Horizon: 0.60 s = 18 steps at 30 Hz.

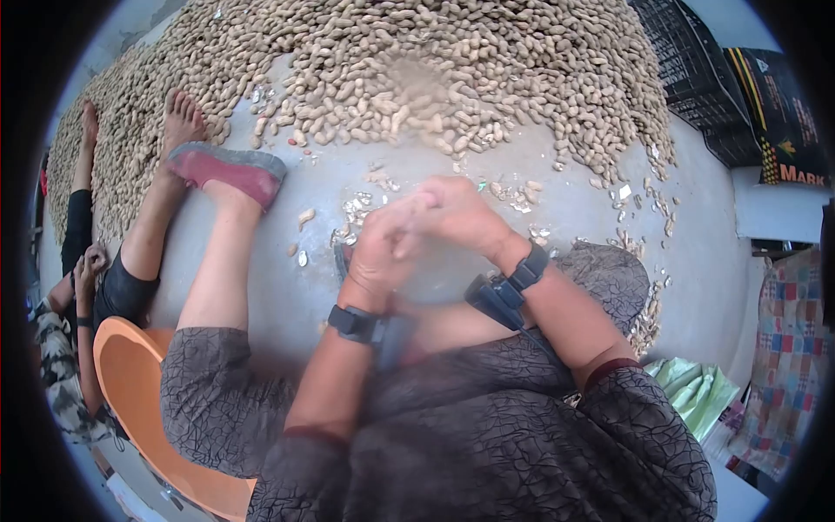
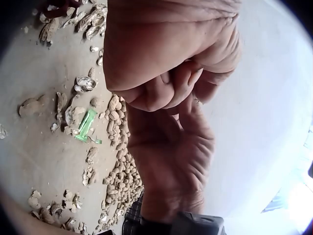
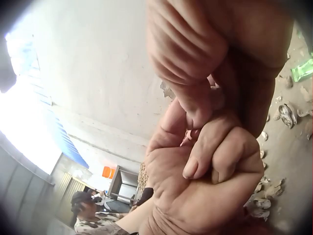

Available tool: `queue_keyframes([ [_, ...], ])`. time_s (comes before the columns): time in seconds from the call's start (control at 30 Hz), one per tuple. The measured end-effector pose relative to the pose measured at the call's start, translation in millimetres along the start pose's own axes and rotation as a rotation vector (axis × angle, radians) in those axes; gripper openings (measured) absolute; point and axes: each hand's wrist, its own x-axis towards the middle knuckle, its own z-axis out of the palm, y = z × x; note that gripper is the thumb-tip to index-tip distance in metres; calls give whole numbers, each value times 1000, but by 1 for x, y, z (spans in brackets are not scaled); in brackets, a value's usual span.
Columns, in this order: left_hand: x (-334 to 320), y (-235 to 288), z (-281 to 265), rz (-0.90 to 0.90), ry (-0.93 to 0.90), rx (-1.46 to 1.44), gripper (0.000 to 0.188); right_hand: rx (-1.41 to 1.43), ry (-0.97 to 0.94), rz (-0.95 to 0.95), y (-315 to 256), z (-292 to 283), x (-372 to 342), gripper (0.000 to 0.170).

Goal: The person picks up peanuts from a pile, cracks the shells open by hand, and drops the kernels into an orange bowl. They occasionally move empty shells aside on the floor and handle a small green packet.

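My two hands meet in front of my lap, fingers curled in against each other. In the head view the left hand (image 1: 389, 237) is at the left, its fingertips against the right hand (image 1: 463, 213). The right wrist view shows a small pinkish peanut (image 3: 190, 138) between the fingertips, mostly hidden. There the right thumb and fingers pinch in from above, while the left hand (image 3: 200, 181) holds it from below with bent fingers. Seen from the left wrist, a tiny pale bit (image 2: 197, 101) shows at the fingertips. Broken peanut shells (image 1: 357, 207) lie on the floor beyond the hands.
A wide heap of unshelled peanuts (image 1: 435, 61) spreads ahead. A black crate (image 1: 696, 78) and a dark printed bag (image 1: 778, 117) stand at the right. An orange chair (image 1: 130, 374) is at the left, near another person's legs (image 1: 148, 209). A green wrapper (image 2: 86, 126) lies among shells.
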Motion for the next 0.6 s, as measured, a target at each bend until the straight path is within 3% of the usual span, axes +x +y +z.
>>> queue_keyframes([
  [0.07,1,1,-2,-18,24,14,36,-87,-21,-2,4,1,1,21],
  [0.23,7,-3,-1,54,102,102,35,138,29,1,4,0,1,16],
  [0.27,7,-3,-1,92,156,219,35,135,30,-2,2,-4,3,16],
  [0.33,8,-5,1,130,211,336,35,98,1,168,0,-14,3,18],
  [0.4,11,-10,4,246,312,628,33,93,-21,180,2,-16,4,21],
  [0.6,8,-16,10,391,322,763,29,220,-42,209,2,-7,5,28],
])
